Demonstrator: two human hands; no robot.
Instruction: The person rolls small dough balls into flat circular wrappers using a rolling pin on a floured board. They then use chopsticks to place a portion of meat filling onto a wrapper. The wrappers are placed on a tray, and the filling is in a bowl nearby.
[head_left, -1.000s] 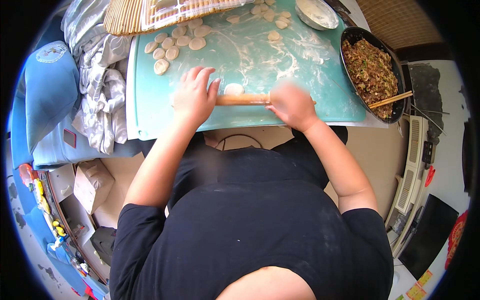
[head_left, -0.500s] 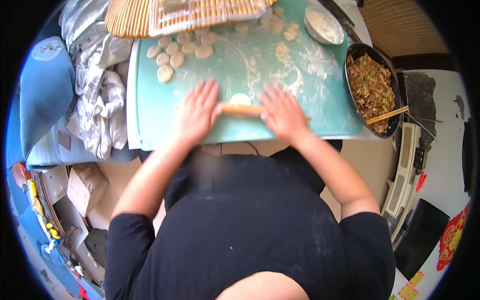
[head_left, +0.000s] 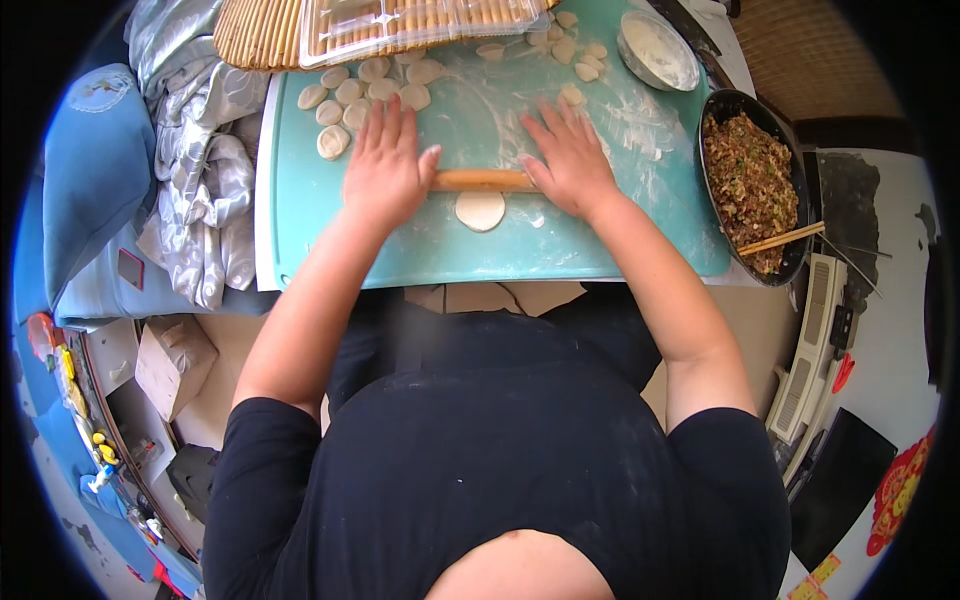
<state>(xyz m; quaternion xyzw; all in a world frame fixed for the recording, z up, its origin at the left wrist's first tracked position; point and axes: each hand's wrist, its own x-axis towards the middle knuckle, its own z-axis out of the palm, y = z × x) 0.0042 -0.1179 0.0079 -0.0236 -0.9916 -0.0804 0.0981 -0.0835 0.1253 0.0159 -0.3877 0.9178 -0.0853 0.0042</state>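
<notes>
A wooden rolling pin (head_left: 484,180) lies crosswise on the floured green board (head_left: 330,230). My left hand (head_left: 386,165) rests flat over its left end, fingers stretched out. Over the right end lies my right hand (head_left: 570,160), its fingers spread and the palm on the pin. Just on my side of the pin is a flat round dough wrapper (head_left: 480,211). Several small dough discs (head_left: 333,142) are grouped beyond my left hand. More little dough pieces (head_left: 563,50) lie at the far right of the board.
A bowl of flour (head_left: 658,50) stands at the board's far right corner. Beside the right edge sits a black pan of minced filling (head_left: 750,185) with chopsticks (head_left: 780,238) across it. A woven tray (head_left: 255,40) with a clear plastic container (head_left: 420,25) covers the far edge.
Both hands have pushed forward, away from me, with the rolling pin. The wrapper, earlier just beyond the pin, now shows on my side of it and looks wider.
</notes>
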